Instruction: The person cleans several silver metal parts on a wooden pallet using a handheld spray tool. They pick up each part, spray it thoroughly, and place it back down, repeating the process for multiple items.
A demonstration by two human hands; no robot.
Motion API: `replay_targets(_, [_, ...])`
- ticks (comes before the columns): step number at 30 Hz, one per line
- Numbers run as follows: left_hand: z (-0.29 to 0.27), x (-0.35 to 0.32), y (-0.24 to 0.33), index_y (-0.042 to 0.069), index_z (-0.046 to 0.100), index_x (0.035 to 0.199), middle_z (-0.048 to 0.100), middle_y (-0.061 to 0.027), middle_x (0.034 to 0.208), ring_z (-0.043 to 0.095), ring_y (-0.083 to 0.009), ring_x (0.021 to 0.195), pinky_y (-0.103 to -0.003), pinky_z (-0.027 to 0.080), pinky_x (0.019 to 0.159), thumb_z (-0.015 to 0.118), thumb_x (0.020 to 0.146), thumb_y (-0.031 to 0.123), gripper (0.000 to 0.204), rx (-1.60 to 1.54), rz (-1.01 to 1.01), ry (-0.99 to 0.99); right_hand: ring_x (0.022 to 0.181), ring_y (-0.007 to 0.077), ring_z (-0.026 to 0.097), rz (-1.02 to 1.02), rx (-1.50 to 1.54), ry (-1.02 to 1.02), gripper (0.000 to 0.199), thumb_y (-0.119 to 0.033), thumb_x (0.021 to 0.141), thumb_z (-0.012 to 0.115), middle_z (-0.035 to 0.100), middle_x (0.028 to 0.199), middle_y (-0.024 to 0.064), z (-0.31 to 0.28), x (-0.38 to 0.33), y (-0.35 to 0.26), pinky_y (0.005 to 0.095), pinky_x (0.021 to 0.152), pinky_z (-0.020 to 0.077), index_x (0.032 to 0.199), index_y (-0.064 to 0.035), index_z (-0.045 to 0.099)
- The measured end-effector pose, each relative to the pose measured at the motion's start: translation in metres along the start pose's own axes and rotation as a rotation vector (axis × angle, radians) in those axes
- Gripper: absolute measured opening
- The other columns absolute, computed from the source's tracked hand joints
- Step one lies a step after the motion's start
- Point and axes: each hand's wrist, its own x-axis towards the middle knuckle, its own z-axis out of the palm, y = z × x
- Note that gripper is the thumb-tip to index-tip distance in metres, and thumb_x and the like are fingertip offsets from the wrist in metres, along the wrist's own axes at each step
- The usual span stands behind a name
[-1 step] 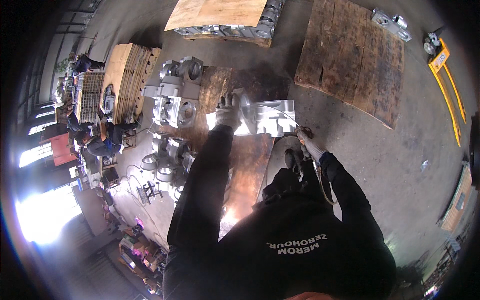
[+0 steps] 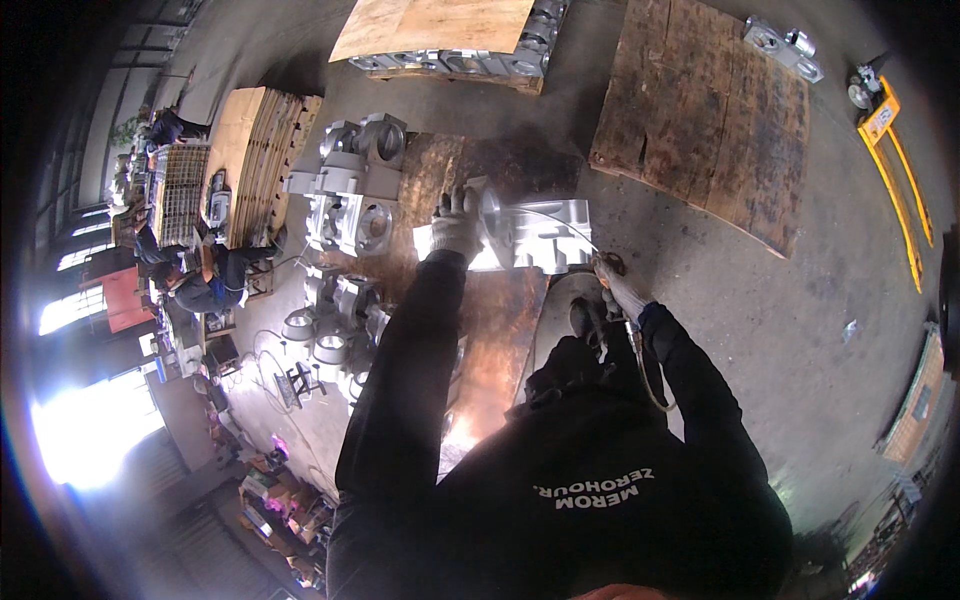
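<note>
Nothing much has moved: the gloved left hand point(image 2: 455, 225) still has its fingers on the big metal block point(image 2: 535, 238) on the rusty counter point(image 2: 500, 320), while the right hand point(image 2: 622, 292) fingers grip a small grinding tool point(image 2: 605, 266), so next I think it must press the tool gently on the block.

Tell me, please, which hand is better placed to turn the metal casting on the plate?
Left, probably. The gloved left hand already rests on the near end of the pale metal casting lying on the rusty plate. The right hand is busy holding a tool with a hose, off the casting's corner.
</note>
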Motion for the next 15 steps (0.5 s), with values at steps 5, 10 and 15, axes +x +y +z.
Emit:
replay_targets(5, [-0.009, 0.002, 0.006, 0.006, 0.011, 0.158, 0.018, -0.0171, 0.164, 0.034, -0.0410, 0.143, -0.044, 0.038, 0.113, 0.084, 0.071, 0.039, 0.118, 0.001, -0.009, -0.041, 0.047, 0.0087, 0.047, 0.203, -0.004, -0.148, 0.048, -0.058, 0.095, 0.059, 0.050, 0.059, -0.0028, -0.015, 0.009, -0.005, 0.0271, 0.042, 0.0365, 0.080, -0.0128, 0.057])
replay_targets(10, [-0.005, 0.002, 0.004, 0.006, 0.011, 0.158, 0.018, -0.0163, 0.164, 0.031, -0.0410, 0.145, -0.044, 0.039, 0.113, 0.085, 0.070, 0.037, 0.119, 0.014, 0.006, 0.006, 0.046, 0.0081, 0.044, 0.124, 0.052, -0.263, 0.053, -0.066, 0.094, 0.053, 0.049, 0.058, -0.0030, -0.009, 0.032, 0.011, 0.0260, 0.042, 0.0325, 0.079, -0.0154, 0.053])
replay_targets(15, [-0.014, 0.002, 0.009, 0.006, 0.013, 0.157, 0.022, -0.0160, 0.163, 0.030, -0.0411, 0.146, -0.045, 0.037, 0.114, 0.086, 0.068, 0.037, 0.119, -0.043, 0.003, -0.023, 0.047, 0.0080, 0.040, 0.191, 0.009, -0.312, 0.056, -0.073, 0.090, 0.051, 0.044, 0.059, -0.0043, -0.012, 0.048, 0.011, 0.0268, 0.046, 0.0311, 0.081, -0.0179, 0.049])
